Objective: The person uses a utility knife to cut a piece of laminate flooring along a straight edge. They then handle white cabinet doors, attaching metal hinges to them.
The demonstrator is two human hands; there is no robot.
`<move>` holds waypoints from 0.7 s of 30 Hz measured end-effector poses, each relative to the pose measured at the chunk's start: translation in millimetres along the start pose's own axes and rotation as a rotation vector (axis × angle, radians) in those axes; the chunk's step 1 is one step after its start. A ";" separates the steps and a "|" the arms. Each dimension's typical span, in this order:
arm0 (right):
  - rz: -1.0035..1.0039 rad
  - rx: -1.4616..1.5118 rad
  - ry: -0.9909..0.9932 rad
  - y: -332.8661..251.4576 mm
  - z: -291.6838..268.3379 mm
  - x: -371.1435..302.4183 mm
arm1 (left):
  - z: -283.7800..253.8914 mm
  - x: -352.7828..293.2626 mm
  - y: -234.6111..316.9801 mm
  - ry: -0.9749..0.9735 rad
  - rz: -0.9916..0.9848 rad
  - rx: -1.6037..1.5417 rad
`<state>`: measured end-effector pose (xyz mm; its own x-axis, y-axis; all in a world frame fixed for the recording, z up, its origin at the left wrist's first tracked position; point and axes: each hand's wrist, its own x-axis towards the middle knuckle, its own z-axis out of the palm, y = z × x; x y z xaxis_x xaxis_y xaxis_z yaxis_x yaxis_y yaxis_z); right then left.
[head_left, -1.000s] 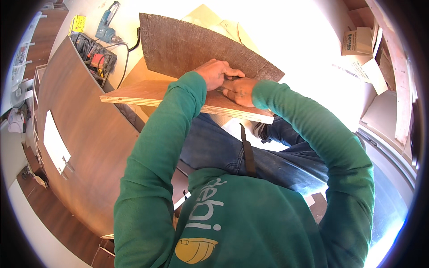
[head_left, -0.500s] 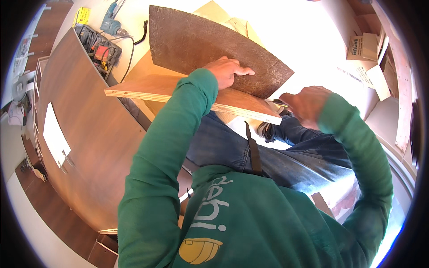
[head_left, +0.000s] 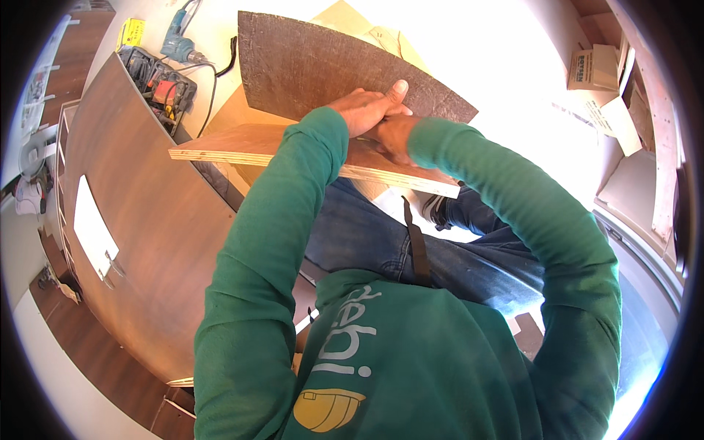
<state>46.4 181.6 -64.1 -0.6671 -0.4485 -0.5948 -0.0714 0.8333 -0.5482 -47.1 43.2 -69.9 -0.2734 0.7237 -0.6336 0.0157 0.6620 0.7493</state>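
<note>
Plywood board (head_left: 246, 138), pale along its layered near edge, lies crosswise in front of us, with a dark brown panel (head_left: 301, 66) standing tilted along its far side; we cannot tell whether the 2 are fastened together. Over the board, right of its middle and close to the panel's lower edge, our left hand (head_left: 363, 112) is partly open, thumb raised clear of the fingers; we cannot make out anything in its grasp. Our right hand (head_left: 397, 137) is tucked against the left, partly hidden by it, so we cannot tell how far it is closed or what it grips. Beneath the panel's left end we see a tan sheet (head_left: 229, 117) on the pale floor. Farther left are a teal drill (head_left: 177, 44), a yellow box (head_left: 131, 34) and an open tool case (head_left: 161, 89), near the upper end of a large brown sheet (head_left: 154, 242). Well apart, to the right, are cardboard boxes (head_left: 600, 79).
</note>
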 end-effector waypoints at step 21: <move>0.370 -0.331 -0.354 -17.1 -71.0 -159.8 | 12.5 -7.9 0.9 -0.006 0.028 0.373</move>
<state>101.6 262.0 82.1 -0.4084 -0.1426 -0.9016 -0.1467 0.9851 -0.0893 -32.9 40.5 -66.6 -0.2623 0.7427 -0.6162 0.3731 0.6669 0.6450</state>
